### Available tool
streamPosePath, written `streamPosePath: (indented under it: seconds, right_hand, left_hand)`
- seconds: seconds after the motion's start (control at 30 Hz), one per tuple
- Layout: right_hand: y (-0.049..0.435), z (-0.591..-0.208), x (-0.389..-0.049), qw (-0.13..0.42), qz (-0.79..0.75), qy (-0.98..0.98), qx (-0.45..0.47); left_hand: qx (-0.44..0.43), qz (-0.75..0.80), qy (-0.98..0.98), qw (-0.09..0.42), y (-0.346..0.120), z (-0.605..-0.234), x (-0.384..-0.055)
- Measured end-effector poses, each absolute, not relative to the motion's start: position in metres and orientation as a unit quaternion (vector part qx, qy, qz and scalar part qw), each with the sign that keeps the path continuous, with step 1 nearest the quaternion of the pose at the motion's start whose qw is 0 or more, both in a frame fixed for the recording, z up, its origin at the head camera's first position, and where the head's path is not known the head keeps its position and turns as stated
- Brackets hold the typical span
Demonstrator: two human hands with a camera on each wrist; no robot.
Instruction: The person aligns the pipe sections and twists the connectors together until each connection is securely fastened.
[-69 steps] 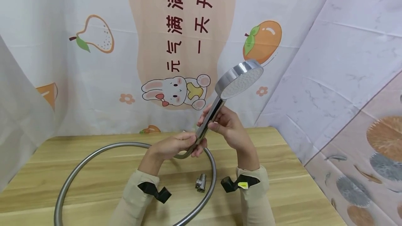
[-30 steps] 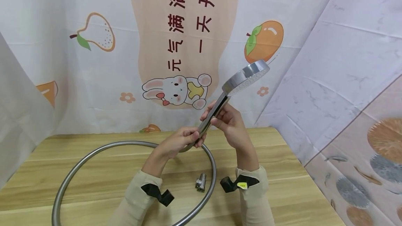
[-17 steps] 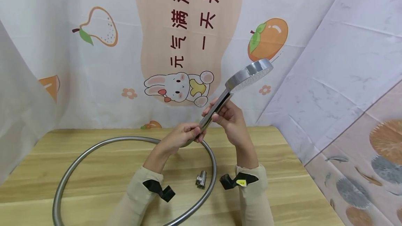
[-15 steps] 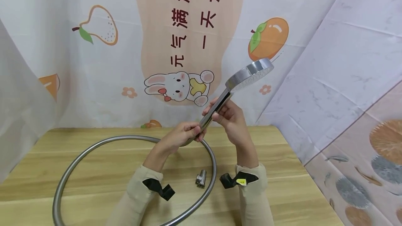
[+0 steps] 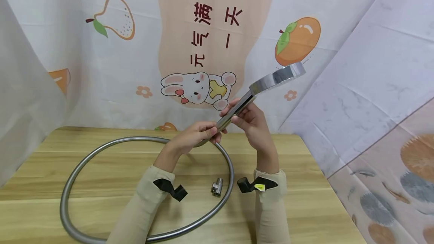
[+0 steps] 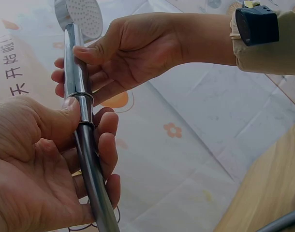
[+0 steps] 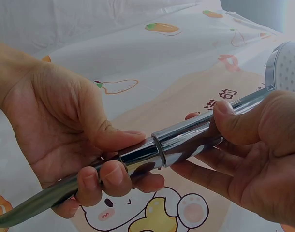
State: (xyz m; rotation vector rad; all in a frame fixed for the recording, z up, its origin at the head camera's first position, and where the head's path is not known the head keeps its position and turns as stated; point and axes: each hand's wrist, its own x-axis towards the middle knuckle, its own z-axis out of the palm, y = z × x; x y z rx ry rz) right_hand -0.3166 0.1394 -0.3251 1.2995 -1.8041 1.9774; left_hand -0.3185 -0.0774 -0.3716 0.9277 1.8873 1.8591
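A chrome hand shower [image 5: 278, 78] is held up at a slant above the table, its round head at upper right. My right hand [image 5: 255, 129] grips its handle between thumb and fingers. Lower down, my left hand [image 5: 191, 137] pinches the metal end nut [image 7: 140, 153] of the grey shower hose [image 6: 96, 181]. In the right wrist view this nut lies in line with the handle's lower end, right at its rim. The left wrist view shows the spray face [image 6: 85, 18] with its small nozzles. Some left fingers curl behind the hose.
The hose makes a wide loop [image 5: 64, 202] on the wooden table [image 5: 305, 206]. Inside the loop lies a small chrome tee fitting [image 5: 217, 187]. A printed curtain [image 5: 118, 67] hangs behind the table, and another cloth [image 5: 366, 86] covers the right side.
The shower head has tilted, so its spray face now barely shows in the head view. Both hands have shifted slightly up in that view and keep their holds. The head view itself has shifted.
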Motion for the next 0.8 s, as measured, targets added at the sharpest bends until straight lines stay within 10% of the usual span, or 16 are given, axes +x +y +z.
streamPosePath:
  seconds: [0.8]
  right_hand:
    - [0.133, -0.329, -0.321, 0.089, 0.672, -0.617, 0.400]
  left_hand:
    - [0.310, 0.651, 0.677, 0.148, -0.079, -0.378, -0.331]
